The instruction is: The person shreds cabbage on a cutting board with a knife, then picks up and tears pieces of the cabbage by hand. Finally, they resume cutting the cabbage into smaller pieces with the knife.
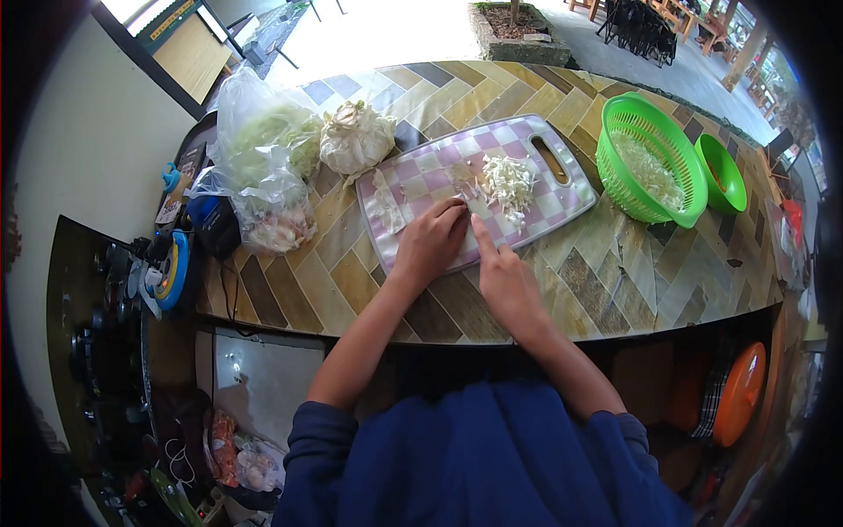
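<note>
A pink-and-white checked cutting board lies on the tiled counter. On it sits a pile of chopped white pieces, with flat pale scraps at the board's left side. My left hand rests on the board with its fingers curled and pressed together, over something too hidden to name. Just right of it, my right hand is closed at the board's front edge, index finger stretched toward the left fingertips. What it grips is mostly hidden; a thin blade seems to show between the hands.
A white cabbage-like head and plastic bags of vegetables stand left of the board. At the right are a green colander with pale shreds and a smaller green bowl. Dark items crowd the counter's left end.
</note>
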Demonstrator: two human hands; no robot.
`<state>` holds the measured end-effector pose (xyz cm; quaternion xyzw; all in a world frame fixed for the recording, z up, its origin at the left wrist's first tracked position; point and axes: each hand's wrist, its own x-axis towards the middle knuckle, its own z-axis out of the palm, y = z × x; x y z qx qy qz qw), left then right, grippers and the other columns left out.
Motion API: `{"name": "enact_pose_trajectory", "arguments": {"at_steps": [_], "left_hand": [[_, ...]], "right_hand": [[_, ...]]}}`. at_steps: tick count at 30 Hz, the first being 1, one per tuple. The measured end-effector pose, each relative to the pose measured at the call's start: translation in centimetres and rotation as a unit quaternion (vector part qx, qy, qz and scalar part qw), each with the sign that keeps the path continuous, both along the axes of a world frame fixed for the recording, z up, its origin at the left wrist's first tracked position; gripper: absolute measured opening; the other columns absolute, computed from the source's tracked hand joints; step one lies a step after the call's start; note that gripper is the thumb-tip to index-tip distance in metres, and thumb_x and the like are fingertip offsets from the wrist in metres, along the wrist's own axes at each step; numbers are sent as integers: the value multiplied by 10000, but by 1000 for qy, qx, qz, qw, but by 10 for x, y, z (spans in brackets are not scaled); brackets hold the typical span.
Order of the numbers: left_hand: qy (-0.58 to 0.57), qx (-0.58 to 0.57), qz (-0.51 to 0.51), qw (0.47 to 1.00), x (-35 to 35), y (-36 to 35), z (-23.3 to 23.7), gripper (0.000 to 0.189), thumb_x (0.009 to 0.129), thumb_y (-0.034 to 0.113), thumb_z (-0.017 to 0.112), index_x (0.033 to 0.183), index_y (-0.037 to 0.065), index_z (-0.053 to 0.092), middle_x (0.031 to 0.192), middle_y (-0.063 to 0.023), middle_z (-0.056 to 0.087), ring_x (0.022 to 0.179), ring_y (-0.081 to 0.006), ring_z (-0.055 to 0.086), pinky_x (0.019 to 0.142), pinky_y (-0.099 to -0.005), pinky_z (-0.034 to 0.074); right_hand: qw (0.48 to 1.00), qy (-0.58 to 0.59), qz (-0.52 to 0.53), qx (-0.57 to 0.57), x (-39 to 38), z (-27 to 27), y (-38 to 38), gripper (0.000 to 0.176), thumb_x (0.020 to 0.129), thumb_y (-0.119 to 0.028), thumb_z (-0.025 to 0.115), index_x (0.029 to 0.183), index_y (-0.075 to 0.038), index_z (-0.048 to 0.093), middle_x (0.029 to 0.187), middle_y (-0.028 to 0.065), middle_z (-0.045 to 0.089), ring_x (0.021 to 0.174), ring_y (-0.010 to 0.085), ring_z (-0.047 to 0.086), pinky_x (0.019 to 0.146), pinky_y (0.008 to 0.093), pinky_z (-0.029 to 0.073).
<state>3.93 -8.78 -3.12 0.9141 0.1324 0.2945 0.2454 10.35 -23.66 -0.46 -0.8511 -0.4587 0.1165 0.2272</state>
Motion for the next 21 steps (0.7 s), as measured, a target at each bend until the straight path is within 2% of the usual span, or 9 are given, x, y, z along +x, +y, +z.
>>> {"name": "enact_pose_trajectory", "arguments": {"at_steps": [5, 8, 10, 14, 17, 21], "left_hand": [[-3, 64, 2, 998, 2, 2, 0, 161, 849, 93, 623, 976, 8, 672, 1068, -133, 666, 985, -298, 637, 851, -376, 515], [12, 57, -6, 998, -1, 2, 2, 169, 857, 88, 618, 992, -3, 664, 1087, -148, 660, 1021, -305, 624, 887, -382, 503], [16, 43, -26, 999, -2, 5, 3, 193, 860, 83, 613, 1020, -18, 650, 1122, -183, 647, 1045, -337, 617, 907, -400, 499], [4, 64, -36, 997, -3, 7, 1, 192, 880, 85, 598, 1022, -37, 638, 1099, -176, 656, 1035, -328, 617, 912, -391, 492], [8, 59, -39, 997, -4, 6, 3, 196, 879, 84, 598, 1024, -42, 632, 1107, -184, 653, 1040, -336, 614, 916, -397, 490], [7, 56, -33, 998, -4, 6, 6, 192, 872, 80, 601, 1019, -39, 633, 1110, -183, 652, 1036, -337, 616, 912, -397, 493]], "right_hand": [[999, 43, -2, 32, 21, 5, 3, 545, 931, -71, 424, 1467, -113, 335, 872, 274, 626, 801, 450, 645, 701, 519, 514], [991, 45, 27, 119, 27, -3, -11, 488, 965, -122, 432, 1449, -125, 370, 852, 259, 625, 801, 452, 631, 707, 524, 497], [993, 38, 36, 103, 23, -2, -23, 476, 974, -148, 445, 1446, -140, 381, 861, 246, 625, 786, 446, 623, 699, 526, 491], [996, 46, 40, 67, 16, 9, -35, 479, 967, -114, 481, 1438, -144, 400, 914, 256, 635, 836, 447, 605, 729, 507, 468], [995, 22, 61, 72, 19, 5, -36, 494, 968, -143, 464, 1454, -166, 382, 874, 237, 618, 749, 428, 619, 680, 508, 497], [995, 10, 88, 55, 28, 3, -35, 508, 958, -132, 469, 1457, -164, 379, 875, 240, 619, 760, 421, 628, 685, 497, 507]]}}
